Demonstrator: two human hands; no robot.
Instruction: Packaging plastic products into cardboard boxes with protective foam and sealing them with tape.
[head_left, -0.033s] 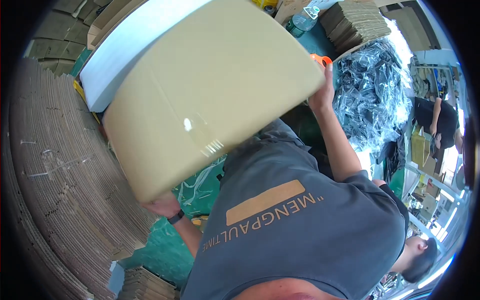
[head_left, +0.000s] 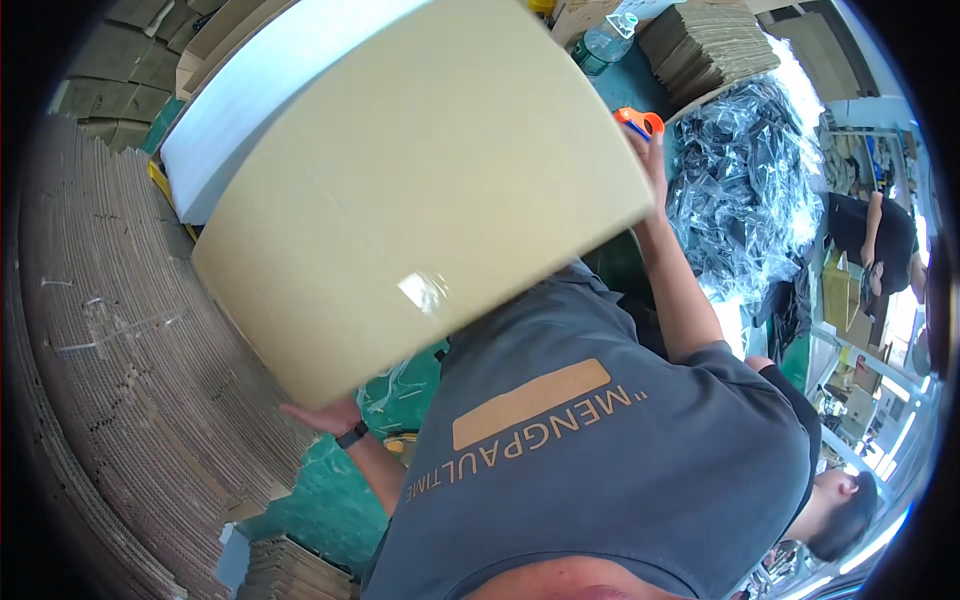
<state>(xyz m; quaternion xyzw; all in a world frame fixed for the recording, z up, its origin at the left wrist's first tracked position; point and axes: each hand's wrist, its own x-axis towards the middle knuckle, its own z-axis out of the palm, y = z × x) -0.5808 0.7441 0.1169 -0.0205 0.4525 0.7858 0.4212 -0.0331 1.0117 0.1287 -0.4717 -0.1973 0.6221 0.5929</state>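
A large closed cardboard box [head_left: 400, 190] is held up in front of me, with a strip of clear tape [head_left: 425, 292] near its closest edge. My left hand [head_left: 330, 412], a dark band on its wrist, supports the box at the near left corner; the fingers partly go out of sight beneath it. At the right side my right hand [head_left: 650, 165] grips the box edge, thumb visible and the other fingers mostly hidden. Right by that thumb is an orange looped object [head_left: 640, 122] with some blue; whether the hand holds it, I cannot tell.
Tall stacks of flattened cardboard [head_left: 130, 320] line the left. A white panel or box [head_left: 220, 150] stands behind the held box. Clear plastic wrapping [head_left: 745, 190], a plastic bottle [head_left: 605, 45] and stacked cardboard [head_left: 705, 50] lie at right. Other people [head_left: 840, 510] are at the far right.
The box has tilted and shifted slightly, its near face turning so the tape sits further right. The fingers of my left hand show more, and more of the orange object is visible.
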